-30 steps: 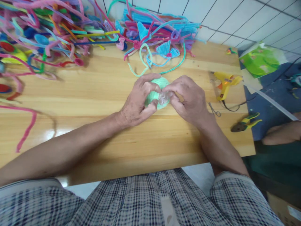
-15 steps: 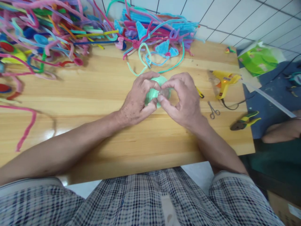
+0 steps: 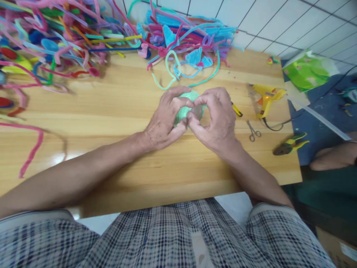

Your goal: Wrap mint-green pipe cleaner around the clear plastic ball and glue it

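Note:
A rounded, mint-green coiled piece [image 3: 182, 112] is held between both hands over the middle of the wooden table. My left hand [image 3: 170, 117] curls around its left side, thumb below and fingers above. With thumb and forefinger meeting at the front, my right hand [image 3: 214, 117] grips its right part; the fingertips hide some of the piece. Just beyond the hands lies a light green pipe cleaner [image 3: 167, 69] bent into a loop, beside blue butterfly-like shapes [image 3: 193, 56].
Colourful pipe cleaners [image 3: 67, 41] pile up at the back left. To the right lie a yellow cutter [image 3: 237, 109], scissors [image 3: 253, 131], a yellow glue gun [image 3: 267, 97], pliers [image 3: 290, 144] and a green packet [image 3: 306, 70]. Another person's arm [image 3: 334, 156] shows at far right.
The view has shifted very slightly. The green piece has turned a little between my fingers, and more of the yellow cutter shows beside my right hand.

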`<control>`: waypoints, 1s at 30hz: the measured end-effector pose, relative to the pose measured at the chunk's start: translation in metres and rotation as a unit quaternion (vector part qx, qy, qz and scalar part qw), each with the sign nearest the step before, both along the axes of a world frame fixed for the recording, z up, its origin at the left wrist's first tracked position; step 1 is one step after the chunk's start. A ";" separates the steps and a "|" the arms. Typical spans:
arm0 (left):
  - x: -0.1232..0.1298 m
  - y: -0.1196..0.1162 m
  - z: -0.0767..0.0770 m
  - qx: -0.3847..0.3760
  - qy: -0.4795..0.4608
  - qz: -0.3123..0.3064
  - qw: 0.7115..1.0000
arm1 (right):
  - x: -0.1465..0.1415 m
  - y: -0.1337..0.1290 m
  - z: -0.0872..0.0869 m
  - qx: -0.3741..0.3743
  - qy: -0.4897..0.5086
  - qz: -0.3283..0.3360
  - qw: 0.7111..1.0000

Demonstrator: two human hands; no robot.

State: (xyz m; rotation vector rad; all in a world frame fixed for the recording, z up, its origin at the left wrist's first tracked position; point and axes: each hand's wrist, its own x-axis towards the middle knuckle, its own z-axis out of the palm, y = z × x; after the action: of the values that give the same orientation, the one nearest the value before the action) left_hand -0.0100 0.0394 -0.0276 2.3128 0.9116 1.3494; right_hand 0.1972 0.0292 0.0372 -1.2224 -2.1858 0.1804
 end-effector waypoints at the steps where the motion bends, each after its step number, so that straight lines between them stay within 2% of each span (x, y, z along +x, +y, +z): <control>1: 0.000 0.000 0.001 -0.006 0.002 0.000 1.000 | 0.000 0.000 -0.001 -0.001 -0.004 -0.001 1.000; 11: 0.002 0.000 -0.001 -0.011 -0.025 -0.004 1.000 | -0.001 0.002 -0.001 0.050 -0.012 0.000 0.999; 16: 0.003 0.000 -0.002 0.021 -0.011 0.008 1.000 | 0.000 0.003 -0.002 0.053 -0.044 0.002 0.998; 18: 0.003 0.000 -0.001 0.020 -0.006 0.014 1.000 | 0.000 0.004 -0.003 0.059 -0.027 0.008 0.998; 24: 0.003 0.001 0.001 0.005 -0.007 0.019 1.000 | -0.001 0.003 -0.001 0.012 0.008 -0.002 1.000; 30: 0.001 0.002 0.002 0.003 -0.009 0.011 1.000 | 0.000 0.002 0.001 0.016 0.009 0.003 1.000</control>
State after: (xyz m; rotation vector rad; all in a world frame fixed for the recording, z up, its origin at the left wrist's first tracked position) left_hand -0.0092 0.0415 -0.0257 2.2964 0.9324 1.3816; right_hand 0.1976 0.0316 0.0379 -1.1915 -2.1689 0.1595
